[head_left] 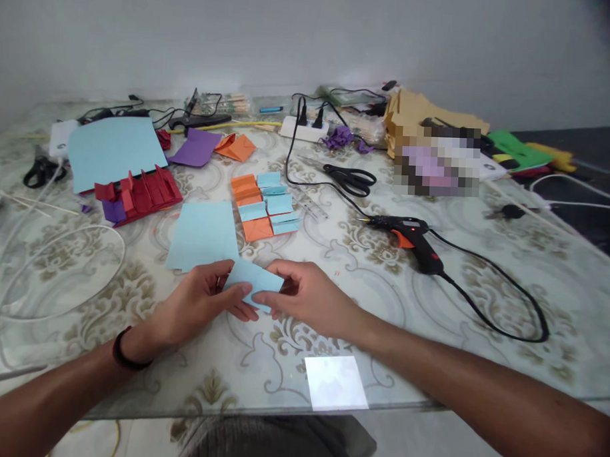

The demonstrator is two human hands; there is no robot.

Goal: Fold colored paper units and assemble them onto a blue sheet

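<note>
Between my two hands is a small piece of light blue paper [256,275], held a little above the table. My left hand [207,295] pinches its left side, thumb on top. From the right, my right hand [302,296] grips the other side, also with the thumb on top; fingers underneath are partly hidden. Just beyond lie light blue paper sheets [205,232]. Past them and to the right sits a row of folded orange and light blue paper pieces [266,207]. A red folded paper strip [146,193] with a purple end lies farther left.
A black hot glue gun [409,235] with a lit red light lies right, its cord looping nearby. Black scissors [349,179] and a power strip [304,128] are farther back. A large blue sheet [112,152] lies back left. A bright white square [335,383] shows near the front edge.
</note>
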